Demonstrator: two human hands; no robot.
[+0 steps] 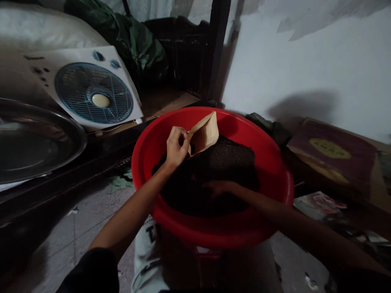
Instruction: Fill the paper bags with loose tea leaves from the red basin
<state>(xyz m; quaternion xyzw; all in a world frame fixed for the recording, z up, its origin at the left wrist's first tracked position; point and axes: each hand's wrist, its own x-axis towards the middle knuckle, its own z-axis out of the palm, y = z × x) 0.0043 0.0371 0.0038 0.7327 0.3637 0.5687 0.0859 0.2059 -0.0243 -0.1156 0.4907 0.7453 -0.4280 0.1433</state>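
Note:
A big red plastic basin [275, 162] sits in front of me, holding a heap of dark, soil-like material [226, 162]. My left hand [175, 146] is closed on the edge of a small brown paper bag [205, 132], which it holds with its mouth open over the heap. My right hand [218, 188] reaches in from the right and lies low on the dark material. It is dim there, and the fingers are partly sunk in, so their pose is unclear.
A white box fan with blue grille [93, 93] leans at the left. Below it is a large metal tray [36, 142]. A dark maroon book [332, 152] and magazines [320, 203] lie to the right. A white wall stands behind. The floor is grey concrete.

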